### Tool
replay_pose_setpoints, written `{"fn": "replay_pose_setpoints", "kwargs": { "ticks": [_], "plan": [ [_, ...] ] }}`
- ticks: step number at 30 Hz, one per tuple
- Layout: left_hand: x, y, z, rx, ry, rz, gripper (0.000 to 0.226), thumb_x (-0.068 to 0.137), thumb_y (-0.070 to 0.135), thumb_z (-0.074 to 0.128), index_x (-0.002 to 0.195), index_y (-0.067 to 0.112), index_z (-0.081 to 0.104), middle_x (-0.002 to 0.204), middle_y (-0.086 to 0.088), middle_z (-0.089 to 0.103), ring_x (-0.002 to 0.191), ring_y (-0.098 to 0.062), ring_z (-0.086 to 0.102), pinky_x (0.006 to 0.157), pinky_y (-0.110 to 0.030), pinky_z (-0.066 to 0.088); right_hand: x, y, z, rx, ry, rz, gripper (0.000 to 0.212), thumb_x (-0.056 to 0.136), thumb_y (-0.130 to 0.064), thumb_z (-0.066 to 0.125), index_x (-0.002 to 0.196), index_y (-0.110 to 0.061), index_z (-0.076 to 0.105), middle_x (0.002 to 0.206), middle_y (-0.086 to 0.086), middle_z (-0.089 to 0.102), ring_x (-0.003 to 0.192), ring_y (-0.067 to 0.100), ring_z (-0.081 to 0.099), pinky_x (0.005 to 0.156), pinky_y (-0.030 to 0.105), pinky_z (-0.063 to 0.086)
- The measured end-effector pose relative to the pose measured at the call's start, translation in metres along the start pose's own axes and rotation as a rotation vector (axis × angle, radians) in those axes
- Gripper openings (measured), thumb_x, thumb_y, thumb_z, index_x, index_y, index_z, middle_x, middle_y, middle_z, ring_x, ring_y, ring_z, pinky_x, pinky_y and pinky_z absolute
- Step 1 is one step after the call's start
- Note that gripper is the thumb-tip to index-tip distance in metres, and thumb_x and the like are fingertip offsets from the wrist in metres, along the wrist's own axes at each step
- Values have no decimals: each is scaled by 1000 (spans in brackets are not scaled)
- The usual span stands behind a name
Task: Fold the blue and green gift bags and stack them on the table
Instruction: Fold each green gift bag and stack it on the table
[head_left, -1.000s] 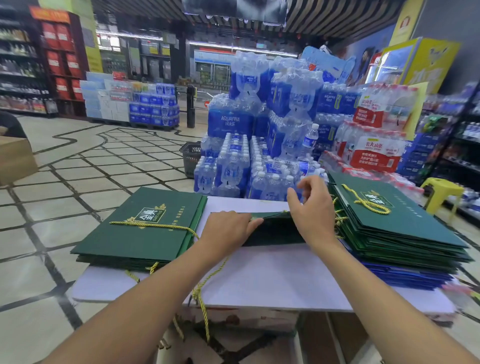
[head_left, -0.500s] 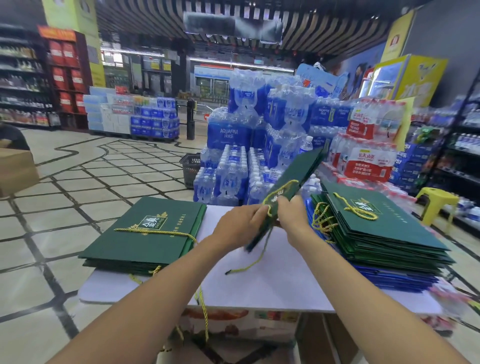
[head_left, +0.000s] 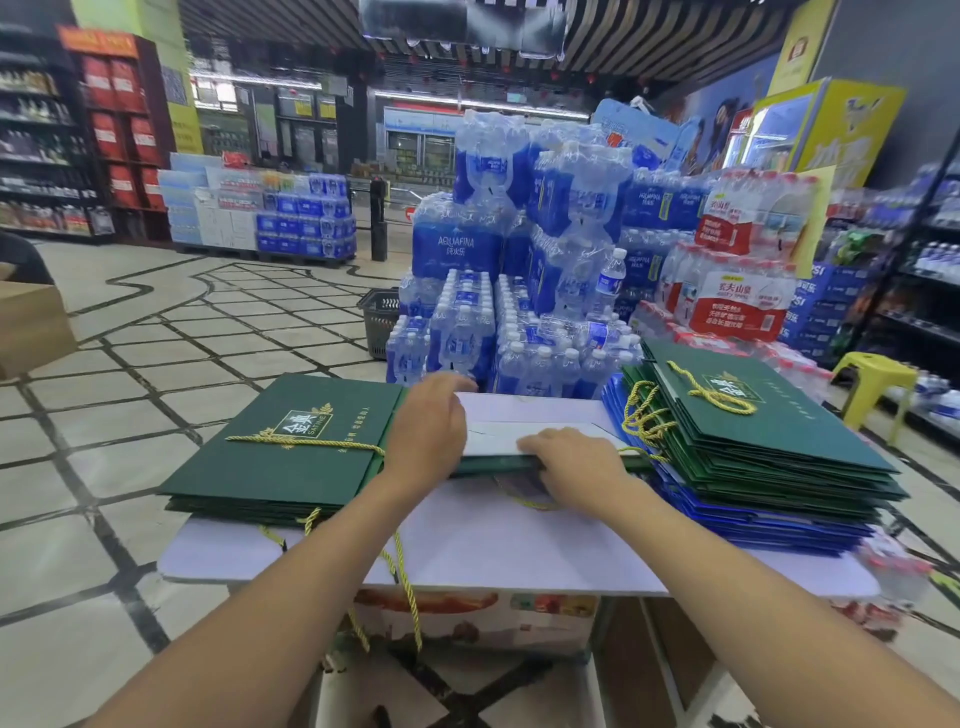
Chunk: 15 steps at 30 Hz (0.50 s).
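A green gift bag (head_left: 498, 464) lies flat in the middle of the white table (head_left: 493, 540), seen almost edge-on with a pale surface above its green edge. My left hand (head_left: 431, 431) lies over its left end, fingers reaching forward. My right hand (head_left: 576, 457) rests flat on its near edge, fingers pointing left; the thumb is hidden. A yellow cord shows under the bag. A stack of folded green bags (head_left: 291, 447) sits at the table's left. At the right, a taller pile of green bags (head_left: 753, 436) rests on blue bags (head_left: 753, 525).
Shrink-wrapped water bottle packs (head_left: 519, 291) are piled right behind the table. A yellow stool (head_left: 872, 379) stands at the far right, a dark shopping basket (head_left: 379, 322) on the tiled floor behind. Gold cords hang over the table's front edge. Cartons sit under the table.
The green bag was held up on edge between both hands half a second ago. It has come down flat onto the table, and both hands have spread out over it.
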<state>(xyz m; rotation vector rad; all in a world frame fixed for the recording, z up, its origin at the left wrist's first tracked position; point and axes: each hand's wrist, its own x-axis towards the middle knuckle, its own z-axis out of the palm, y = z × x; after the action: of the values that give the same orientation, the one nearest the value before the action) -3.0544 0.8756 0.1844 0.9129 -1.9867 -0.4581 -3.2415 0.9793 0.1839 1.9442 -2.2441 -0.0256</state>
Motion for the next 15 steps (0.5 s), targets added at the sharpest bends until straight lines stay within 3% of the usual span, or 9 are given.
{"fn": "replay_pose_setpoints", "kwargs": {
  "ticks": [2, 4, 5, 8, 12, 13, 15],
  "plan": [
    [-15, -9, 8, 124, -277, 90, 29, 107, 27, 46, 129, 26, 64, 136, 6, 61, 128, -16, 52, 106, -35, 42, -4, -1, 5, 168, -152, -66, 47, 94, -49, 63, 137, -35, 53, 142, -5, 55, 133, 23, 50, 101, 40, 45],
    [-28, -19, 14, 277, -506, 161, 39, 105, 45, 48, 139, 28, 59, 145, 8, 55, 136, -13, 46, 110, -33, 37, -9, 4, 0, 334, -257, -83, 60, 95, -46, 66, 149, -27, 49, 151, -5, 50, 139, 18, 45, 110, 32, 36],
    [-33, -24, 16, 341, -565, 178, 46, 103, 52, 48, 142, 28, 56, 147, 8, 53, 136, -14, 46, 110, -33, 36, -10, 9, -3, 361, -224, -64, 55, 97, -43, 64, 147, -26, 51, 149, -3, 53, 137, 18, 48, 110, 31, 36],
    [-42, -33, 20, 403, -588, 220, 55, 101, 58, 50, 148, 28, 49, 150, 7, 48, 135, -15, 44, 113, -35, 30, -10, 35, -22, 338, -74, 49, 29, 101, -28, 55, 129, -27, 64, 121, -3, 68, 109, 16, 64, 95, 32, 51],
    [-48, -40, 26, 390, -541, 224, 59, 102, 60, 46, 152, 29, 45, 157, 8, 42, 144, -14, 35, 124, -41, 17, -16, 63, -44, 372, -121, 174, 28, 101, -9, 50, 121, -24, 63, 96, -3, 69, 68, 4, 71, 60, 24, 55],
    [-49, -41, 28, 382, -523, 221, 59, 101, 60, 47, 151, 29, 46, 157, 9, 42, 144, -14, 35, 125, -41, 16, -17, 65, -45, 338, -158, 194, 32, 100, -4, 50, 125, -21, 61, 97, -1, 70, 66, 4, 70, 59, 24, 56],
    [-50, -43, 30, 355, -495, 204, 60, 99, 60, 49, 150, 30, 48, 157, 9, 43, 146, -13, 34, 126, -43, 14, -16, 64, -40, 175, -247, 181, 50, 94, 4, 55, 141, -15, 53, 112, 5, 71, 85, 14, 72, 71, 31, 60]
  ]
}}
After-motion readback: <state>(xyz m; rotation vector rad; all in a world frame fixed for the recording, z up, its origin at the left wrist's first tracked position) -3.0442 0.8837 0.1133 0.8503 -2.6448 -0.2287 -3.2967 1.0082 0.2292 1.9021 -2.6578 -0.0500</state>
